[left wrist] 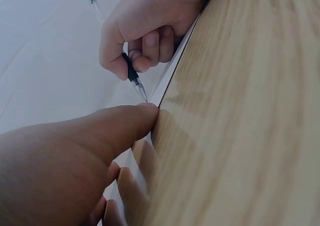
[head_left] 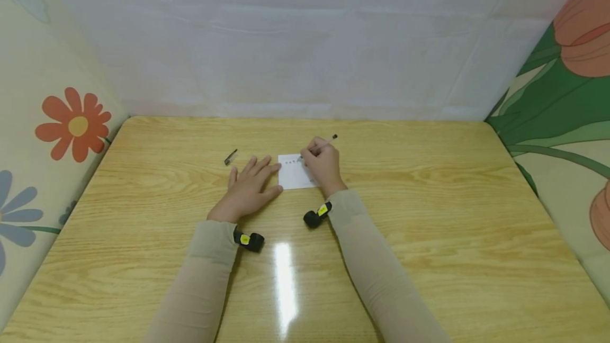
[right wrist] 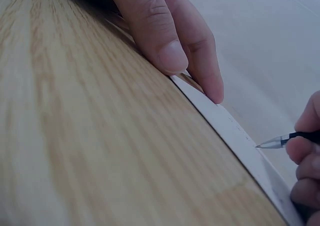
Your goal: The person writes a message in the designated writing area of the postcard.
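A small white sheet of paper (head_left: 293, 178) lies on the table, with a short row of dark marks along its upper part. My right hand (head_left: 325, 167) pinches a clear-barrelled pen (left wrist: 131, 68) with a black grip, its tip down at the paper in the right wrist view. Beside the sheet, my left hand (head_left: 250, 187) lies palm down with fingers spread. Its thumb and index fingertip rest on the paper's left edge. Seen from the right wrist, the left thumb (right wrist: 172, 56) presses at the paper's near edge.
A black-clipped pen cap (head_left: 231, 157) lies on the wooden table (head_left: 429, 216) just beyond the left fingertips. White cloth (head_left: 305, 57) hangs behind the table. Flower-patterned panels (head_left: 76, 126) stand at both sides. Each wrist carries a black camera (head_left: 251, 241) on a strap.
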`<state>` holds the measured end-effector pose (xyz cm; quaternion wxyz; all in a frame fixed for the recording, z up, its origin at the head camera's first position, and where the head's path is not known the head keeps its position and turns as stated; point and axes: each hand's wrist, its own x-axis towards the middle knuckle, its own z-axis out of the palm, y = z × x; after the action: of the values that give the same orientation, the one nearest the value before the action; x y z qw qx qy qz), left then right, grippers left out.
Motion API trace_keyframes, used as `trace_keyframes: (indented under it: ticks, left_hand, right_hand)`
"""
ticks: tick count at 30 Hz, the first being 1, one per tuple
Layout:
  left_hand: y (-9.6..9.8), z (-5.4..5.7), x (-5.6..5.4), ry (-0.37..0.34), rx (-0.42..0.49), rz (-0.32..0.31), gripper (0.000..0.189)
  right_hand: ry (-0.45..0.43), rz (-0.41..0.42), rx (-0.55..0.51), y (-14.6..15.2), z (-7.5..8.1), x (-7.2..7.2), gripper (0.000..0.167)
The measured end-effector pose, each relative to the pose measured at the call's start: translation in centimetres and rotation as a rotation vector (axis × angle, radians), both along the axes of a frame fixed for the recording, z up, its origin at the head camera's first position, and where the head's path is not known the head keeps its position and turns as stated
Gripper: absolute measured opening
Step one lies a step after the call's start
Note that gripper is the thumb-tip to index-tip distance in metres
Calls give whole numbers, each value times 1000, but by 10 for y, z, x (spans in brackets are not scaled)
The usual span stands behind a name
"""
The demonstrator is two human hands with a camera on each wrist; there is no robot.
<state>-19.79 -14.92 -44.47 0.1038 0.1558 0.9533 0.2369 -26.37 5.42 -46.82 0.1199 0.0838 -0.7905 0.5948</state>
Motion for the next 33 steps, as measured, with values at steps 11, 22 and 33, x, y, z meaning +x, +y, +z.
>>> trace_keyframes:
  ticks: [11,22,33]
  left_hand:
    - [1,0,0,-2,0,2,63]
    - [1,-1,-1,-3,-4,-1,63]
    - [1,0,0,0,-1,-1,64]
  right_hand:
    - [-3,1,-9,1,0,-1,23]
    - [23,0,-14,2,-1,0,22]
    - [9,0,-16,2,-2,-1,18]
